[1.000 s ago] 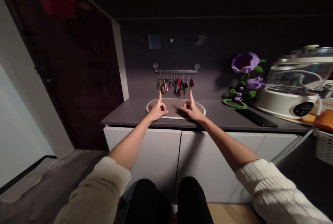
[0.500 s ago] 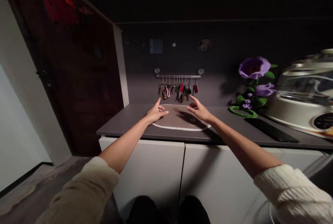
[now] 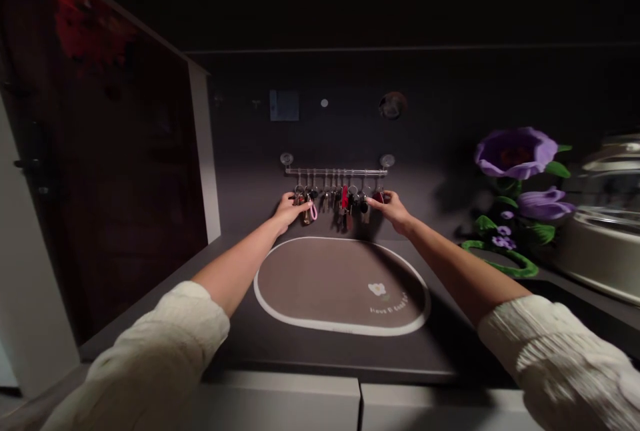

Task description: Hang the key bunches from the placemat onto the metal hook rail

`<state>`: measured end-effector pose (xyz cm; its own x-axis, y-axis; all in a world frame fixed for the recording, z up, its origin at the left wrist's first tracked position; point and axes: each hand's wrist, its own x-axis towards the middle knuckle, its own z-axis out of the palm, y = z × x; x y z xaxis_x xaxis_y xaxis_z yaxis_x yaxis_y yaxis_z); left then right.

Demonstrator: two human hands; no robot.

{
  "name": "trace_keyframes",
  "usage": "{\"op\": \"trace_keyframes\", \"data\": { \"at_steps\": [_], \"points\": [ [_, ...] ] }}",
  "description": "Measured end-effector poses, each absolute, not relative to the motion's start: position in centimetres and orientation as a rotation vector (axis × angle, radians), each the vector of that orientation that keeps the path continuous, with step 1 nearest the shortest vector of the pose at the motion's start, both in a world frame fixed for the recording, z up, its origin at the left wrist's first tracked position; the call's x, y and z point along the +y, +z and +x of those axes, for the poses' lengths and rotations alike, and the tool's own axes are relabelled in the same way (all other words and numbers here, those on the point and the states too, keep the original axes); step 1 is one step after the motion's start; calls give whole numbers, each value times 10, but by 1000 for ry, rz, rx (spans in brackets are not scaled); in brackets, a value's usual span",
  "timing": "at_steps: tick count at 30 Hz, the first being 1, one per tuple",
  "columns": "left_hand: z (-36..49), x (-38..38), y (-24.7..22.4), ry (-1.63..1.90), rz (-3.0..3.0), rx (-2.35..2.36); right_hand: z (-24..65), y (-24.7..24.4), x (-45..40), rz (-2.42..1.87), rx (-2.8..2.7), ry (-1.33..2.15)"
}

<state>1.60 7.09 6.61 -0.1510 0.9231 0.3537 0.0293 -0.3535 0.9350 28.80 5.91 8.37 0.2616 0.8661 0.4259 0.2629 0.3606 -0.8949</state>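
A clear rail (image 3: 340,171) on the back panel carries several hanging keys (image 3: 327,199) and a red key holder (image 3: 345,197). My left hand (image 3: 290,212) is at the row's left end, thumb against the keys beside a pink loop (image 3: 313,211); its fingers curl partly behind them. At the right end, my right hand (image 3: 393,209) has thumb and fingers around a dark red fob (image 3: 379,197). Below both hands, an oval brown mat (image 3: 320,284) with a white rim lies on the counter.
Purple artificial flowers (image 3: 517,153) with a green base stand at the right, beside a cream appliance (image 3: 600,251). A dark door (image 3: 135,171) is on the left. White cabinet fronts (image 3: 280,404) run below the counter (image 3: 320,359).
Both hands have moved forward from above the mat to the hanging keys, and their fingers have closed in. The view has come closer to the counter and panel.
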Motion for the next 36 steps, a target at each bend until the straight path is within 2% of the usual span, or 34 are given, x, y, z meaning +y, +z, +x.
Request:
{"op": "trace_keyframes", "data": {
  "at_steps": [7,13,22,36],
  "points": [
    [38,79,71,1434,1092,795,268,85,62,-981,-1212,1005],
    [50,78,83,1325,996,797,263,93,62,-889,-1106,1226],
    [55,71,87,1349,927,713,263,90,65,-883,-1163,1238],
    [62,63,85,1127,909,359,235,92,56,-681,-1021,1449]
  ]
}}
